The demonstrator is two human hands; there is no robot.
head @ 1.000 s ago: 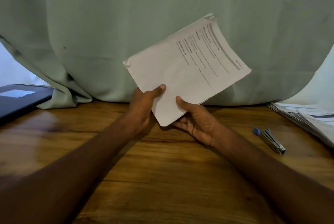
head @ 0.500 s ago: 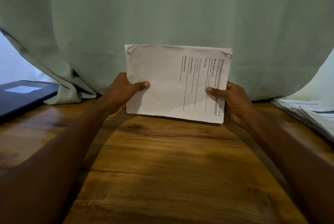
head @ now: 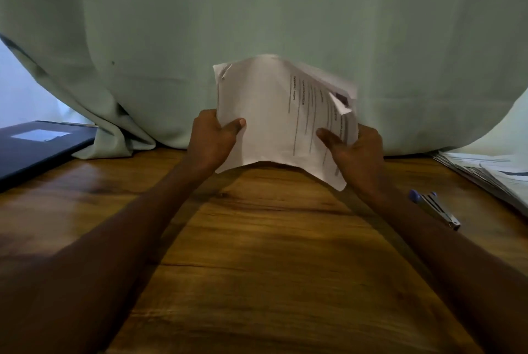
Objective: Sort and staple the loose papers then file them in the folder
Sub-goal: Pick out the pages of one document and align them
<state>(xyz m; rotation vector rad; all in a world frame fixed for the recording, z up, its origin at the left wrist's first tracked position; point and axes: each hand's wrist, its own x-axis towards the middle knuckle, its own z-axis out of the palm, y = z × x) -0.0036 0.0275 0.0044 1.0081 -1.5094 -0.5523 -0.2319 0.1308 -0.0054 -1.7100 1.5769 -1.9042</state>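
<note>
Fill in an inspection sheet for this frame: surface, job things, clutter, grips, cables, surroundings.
Surface: wooden table, bare in the middle.
Job things: papers held up between both hands, bowed, one top corner folded; stapler lying at right; paper stack at far right; dark folder at far left, closed.
Clutter: nothing seen.
Grips: left hand and right hand each pinch a side edge of the papers.
Cables: nothing seen.
Surroundings: green curtain draped behind the table.

Both arms extended forward; left hand (head: 211, 141) and right hand (head: 360, 156) raised, thumbs pinching.
</note>
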